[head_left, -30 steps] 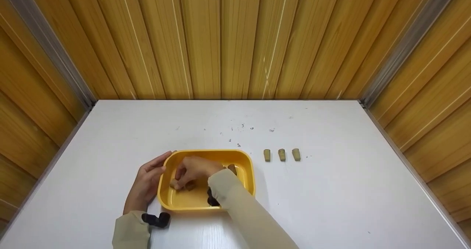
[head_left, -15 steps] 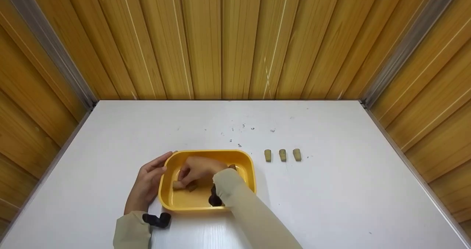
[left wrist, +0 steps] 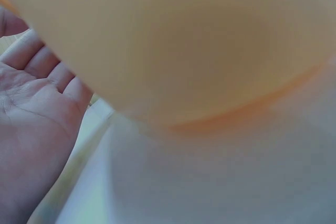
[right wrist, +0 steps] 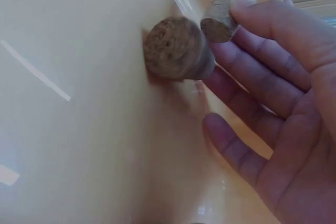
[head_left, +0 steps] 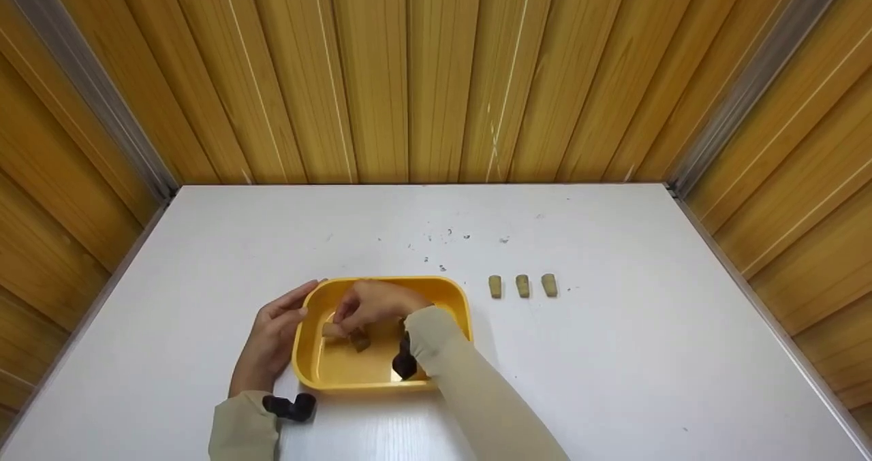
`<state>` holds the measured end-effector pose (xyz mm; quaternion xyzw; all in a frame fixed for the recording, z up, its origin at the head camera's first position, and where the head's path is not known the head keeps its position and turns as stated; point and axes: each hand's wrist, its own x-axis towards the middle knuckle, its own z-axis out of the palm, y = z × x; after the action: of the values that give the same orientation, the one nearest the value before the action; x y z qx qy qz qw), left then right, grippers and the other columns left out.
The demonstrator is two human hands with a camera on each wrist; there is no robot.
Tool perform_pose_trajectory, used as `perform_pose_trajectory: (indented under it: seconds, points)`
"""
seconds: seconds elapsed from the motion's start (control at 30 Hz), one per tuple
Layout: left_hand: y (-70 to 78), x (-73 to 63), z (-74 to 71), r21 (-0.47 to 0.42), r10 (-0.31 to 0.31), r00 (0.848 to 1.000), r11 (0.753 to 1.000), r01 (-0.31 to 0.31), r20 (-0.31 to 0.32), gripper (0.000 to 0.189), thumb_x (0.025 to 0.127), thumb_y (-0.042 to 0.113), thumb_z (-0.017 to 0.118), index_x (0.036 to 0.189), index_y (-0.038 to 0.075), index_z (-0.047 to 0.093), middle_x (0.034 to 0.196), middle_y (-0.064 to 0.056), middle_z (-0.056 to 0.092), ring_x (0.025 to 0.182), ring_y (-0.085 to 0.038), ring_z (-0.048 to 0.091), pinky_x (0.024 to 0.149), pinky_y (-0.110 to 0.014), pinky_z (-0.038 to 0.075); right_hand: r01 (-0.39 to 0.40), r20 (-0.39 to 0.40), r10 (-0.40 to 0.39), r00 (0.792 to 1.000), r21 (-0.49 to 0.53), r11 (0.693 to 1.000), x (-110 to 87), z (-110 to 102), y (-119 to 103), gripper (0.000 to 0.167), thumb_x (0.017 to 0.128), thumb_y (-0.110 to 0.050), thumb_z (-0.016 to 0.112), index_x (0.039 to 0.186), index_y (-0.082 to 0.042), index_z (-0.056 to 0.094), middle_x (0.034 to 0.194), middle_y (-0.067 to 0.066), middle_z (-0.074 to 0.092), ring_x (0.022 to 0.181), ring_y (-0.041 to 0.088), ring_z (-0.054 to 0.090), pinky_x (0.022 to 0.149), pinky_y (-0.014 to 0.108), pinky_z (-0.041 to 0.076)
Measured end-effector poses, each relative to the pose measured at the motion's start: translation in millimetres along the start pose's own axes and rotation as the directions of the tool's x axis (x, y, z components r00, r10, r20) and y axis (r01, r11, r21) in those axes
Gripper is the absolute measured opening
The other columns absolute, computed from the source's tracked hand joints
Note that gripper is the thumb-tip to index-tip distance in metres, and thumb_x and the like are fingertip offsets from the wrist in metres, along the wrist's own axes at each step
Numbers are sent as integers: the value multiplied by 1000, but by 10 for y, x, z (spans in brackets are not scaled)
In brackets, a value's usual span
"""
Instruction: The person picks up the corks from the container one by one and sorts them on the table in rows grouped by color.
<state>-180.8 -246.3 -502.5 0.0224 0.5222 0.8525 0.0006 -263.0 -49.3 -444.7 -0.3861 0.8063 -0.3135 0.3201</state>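
Note:
My right hand (head_left: pixel 381 301) is inside the yellow plastic tray (head_left: pixel 368 386), pinching a tapered cork stopper (right wrist: pixel 228 6) between thumb and fingers. Just below the fingers a second cork (head_left: pixel 360 340) lies on the tray floor, and its round end looms large in the right wrist view. Against the tray's left outer wall rests my left hand (head_left: pixel 269 331), its fingers extended and its thumb at the rim. The left wrist view has the open palm (left wrist: pixel 37 98) beside the blurred tray wall (left wrist: pixel 184 51). My right sleeve hides the tray's right part.
Three corks (head_left: pixel 522 286) lie in a row on the white table (head_left: pixel 647 352), right of the tray. Dark crumbs (head_left: pixel 443 268) are scattered behind it. Wood-look panels (head_left: pixel 436 73) close off the back and sides. Black wrist cameras (head_left: pixel 293 406) sit at both sleeves.
My right hand has shifted back and slightly right inside the tray, carrying the pinched cork with it. More of the second cork now shows. My left hand stays at the tray's wall.

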Motion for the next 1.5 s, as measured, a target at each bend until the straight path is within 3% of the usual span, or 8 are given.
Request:
perform_pose_trajectory:
  seconds: [0.23,0.57,0.7,0.8,0.93,1.03,1.23,1.5]
  points:
    - [4,-1,-6,13,-1,1000,1000,1,-2,46,92,-7,46,138,-9,43,128,-3,64,121,-18,59,102,-29,48,18,9,-19,1000,115,993,-115,-120,-9,19,84,-18,72,101,-10,71,80,12,73,72,14,66,72,15,50]
    - [-2,-4,-59,9,34,998,999,-35,51,47,93,-9,43,139,-11,38,131,-4,62,123,-18,57,103,-31,46,61,22,-62,998,38,997,-320,-310,-2,47,86,-36,69,128,-15,63,89,4,73,81,19,63,68,18,47]
    - [1,-7,-66,13,29,999,999,-30,33,46,92,-8,44,138,-10,40,131,-3,63,123,-17,58,103,-30,46,62,2,-62,998,39,997,-388,-368,0,41,88,-36,67,124,-16,66,90,12,71,75,21,57,62,18,44]
    - [5,-11,-71,16,30,999,999,-30,23,46,92,-8,45,138,-10,40,130,-3,64,122,-17,58,102,-29,46,77,-27,-76,997,49,996,-447,-418,6,34,88,-34,67,118,-18,69,88,11,70,71,15,54,62,18,44]
    - [9,-16,-76,8,31,999,999,-32,32,45,93,-7,45,138,-10,40,130,-4,63,122,-18,59,103,-31,46,106,-62,-104,993,40,994,-539,-498,35,30,89,-29,68,117,-17,70,88,0,70,78,6,60,74,19,51]
    - [15,-17,-75,8,24,999,1000,-24,27,46,93,-7,45,138,-10,41,131,-4,63,122,-18,59,103,-32,46,131,-89,-128,988,34,991,-607,-558,67,29,89,-23,68,117,-15,68,93,3,71,84,8,63,81,21,53]
    - [21,-20,-74,12,16,1000,1000,-16,13,46,92,-7,46,138,-10,41,130,-4,63,122,-19,59,102,-31,46,149,-143,-140,980,58,987,-723,-634,130,28,88,-22,69,116,-17,67,93,8,71,80,10,61,75,21,52]
    - [0,-12,-75,-4,26,999,1000,-26,21,45,92,-9,45,137,-10,42,129,-4,64,120,-19,59,102,-31,47,179,-209,-156,965,95,979,-863,-694,223,28,88,-18,69,115,-12,65,95,11,70,83,11,63,78,21,52]
